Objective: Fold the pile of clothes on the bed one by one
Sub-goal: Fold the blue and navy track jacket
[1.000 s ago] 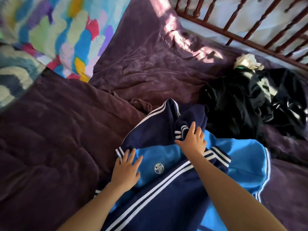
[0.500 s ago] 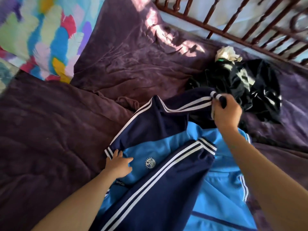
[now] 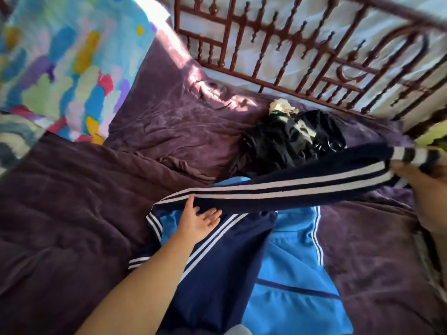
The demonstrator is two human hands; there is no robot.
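Right hand (image 3: pixel 428 194) gripping striped cuff (image 3: pixel 411 154), sleeve (image 3: pixel 290 187) hanging taut; left hand (image 3: pixel 198 221) lying flat, fingers spread, pinning jacket (image 3: pixel 217 274). Looking soft, light (probably slippery); best gripping cuffs, hems.

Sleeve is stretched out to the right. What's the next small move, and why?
Probably swing the right hand over the jacket and lay the sleeve flat across it: the sleeve is stretched straight, its cuff in that hand's grip, while the left hand presses flat at the shoulder.
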